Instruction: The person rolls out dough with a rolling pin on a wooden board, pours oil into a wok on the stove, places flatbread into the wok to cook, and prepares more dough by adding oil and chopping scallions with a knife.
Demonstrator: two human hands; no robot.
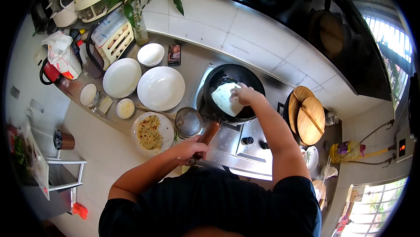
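My left hand is closed around the wooden handle of a black frying pan on the stove. Inside the pan lies a pale, round flatbread dough with green flecks. My right hand reaches over the pan, its fingers gripping the dough's upper right edge. Left of the handle, a strainer sits near a plate that bears a browned flatbread.
Two large white bowls and a smaller bowl stand on the left counter. A second pan with a wooden lid is on the right. The range hood hangs above; an oil bottle is at far right.
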